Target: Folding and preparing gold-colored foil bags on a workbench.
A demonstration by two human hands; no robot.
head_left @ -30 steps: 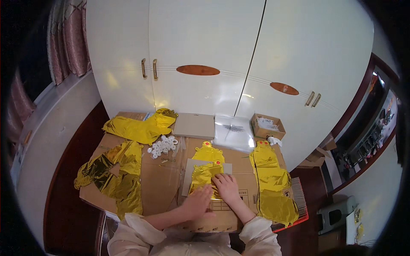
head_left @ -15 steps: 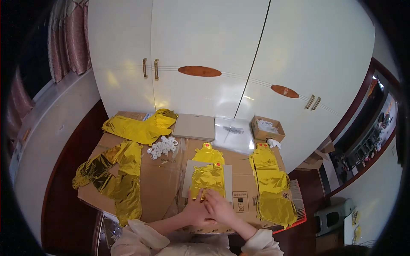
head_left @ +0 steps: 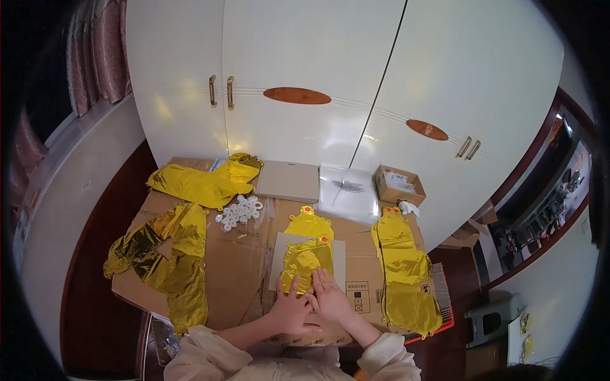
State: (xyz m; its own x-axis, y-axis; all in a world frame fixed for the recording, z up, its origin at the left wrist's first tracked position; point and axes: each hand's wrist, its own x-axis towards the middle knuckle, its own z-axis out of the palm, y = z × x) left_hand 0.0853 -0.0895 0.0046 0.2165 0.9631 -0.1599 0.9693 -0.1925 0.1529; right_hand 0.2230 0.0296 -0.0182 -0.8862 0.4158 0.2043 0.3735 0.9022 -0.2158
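Note:
A shiny gold foil sheet, apparently a flat foil balloon [head_left: 308,257], lies folded over a grey card [head_left: 340,260] in front of me. Its far end with a red spot reaches past the card's far edge. My left hand [head_left: 293,312] is spread open, its fingertips on the foil's near edge. Beside it, my right hand [head_left: 332,300] lies flat with fingers stretched over the foil's near right part. The thumbs come close together. Neither hand grips anything. What lies under the palms is hidden.
More gold foil pieces lie at the left [head_left: 187,254], far left [head_left: 203,184] and right [head_left: 406,273]. Small white rings [head_left: 238,213], stacked grey cards [head_left: 289,181], clear plastic bags [head_left: 349,197] and a small open box [head_left: 397,184] sit along the far side of the cardboard-covered table [head_left: 235,273].
My right hand has moved from over the left one to the right and forward, flattening on the foil. The left fingers have spread. The view has shifted slightly.

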